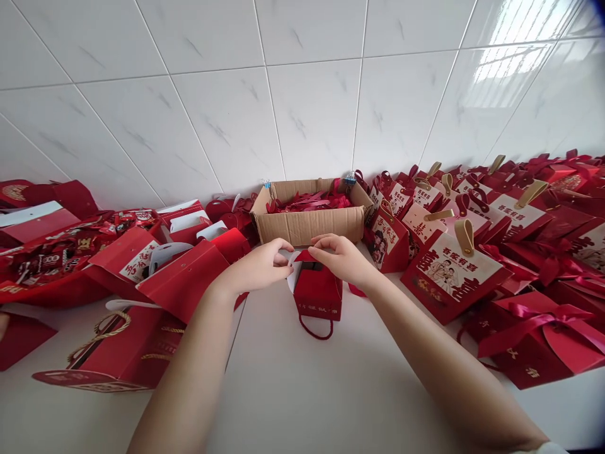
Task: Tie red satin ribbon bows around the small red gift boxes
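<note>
A small red gift box (317, 293) stands on the white floor in front of me, with a red ribbon loop hanging below its front. Its top flaps are open and a white inner flap shows at the left. My left hand (263, 263) pinches the left flap with curled fingers. My right hand (341, 257) grips the right side of the top flaps. Just behind the box sits a brown cardboard carton (307, 224) filled with red ribbons (309, 200).
Several finished red gift boxes with bows and tan handles (466, 258) crowd the right side. At the left lie flat red box blanks (182, 277), a red paper bag with rope handles (118, 353) and a pile of wrapped sweets (51, 255). A white tiled wall stands behind.
</note>
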Tool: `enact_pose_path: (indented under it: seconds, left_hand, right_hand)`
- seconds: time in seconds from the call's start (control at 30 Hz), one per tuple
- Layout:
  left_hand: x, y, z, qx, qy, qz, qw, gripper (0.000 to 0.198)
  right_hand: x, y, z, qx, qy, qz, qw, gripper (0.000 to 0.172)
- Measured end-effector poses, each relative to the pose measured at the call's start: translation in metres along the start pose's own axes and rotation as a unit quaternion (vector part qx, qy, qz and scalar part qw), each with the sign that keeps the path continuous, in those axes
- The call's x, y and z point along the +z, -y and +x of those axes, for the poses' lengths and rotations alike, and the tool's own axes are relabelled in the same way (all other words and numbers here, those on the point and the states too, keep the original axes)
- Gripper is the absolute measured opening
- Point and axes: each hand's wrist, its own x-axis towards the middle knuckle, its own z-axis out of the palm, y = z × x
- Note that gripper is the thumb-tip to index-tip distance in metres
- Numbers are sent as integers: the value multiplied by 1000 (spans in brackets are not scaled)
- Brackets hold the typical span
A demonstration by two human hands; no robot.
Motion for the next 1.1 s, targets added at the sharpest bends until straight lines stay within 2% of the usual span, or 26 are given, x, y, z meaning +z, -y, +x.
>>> enact_pose_path:
  seconds: [0.17,0.37,0.63,0.83,1.1]
  left_hand:
    - [-2,-1,-2,-2,25,-15,1000,45]
    - [-1,-2,-1,4,14,-23,1000,45]
    - [-2,-3,0,8,46,-80,996,34]
    - [0,2,3,13,43,-62,997,30]
    - [1,-3,2,0,25,-32,999,26]
  right_hand:
    - [8,-4,0,1,5,-26,1000,22]
    - [16,-9,0,-1,-14,-82,997,24]
    - [20,-8,-1,-5,-6,-108,994,24]
    - [19,-7,-1,2,-11,-94,996,23]
    - [12,-5,1,10,-20,-49,999,22]
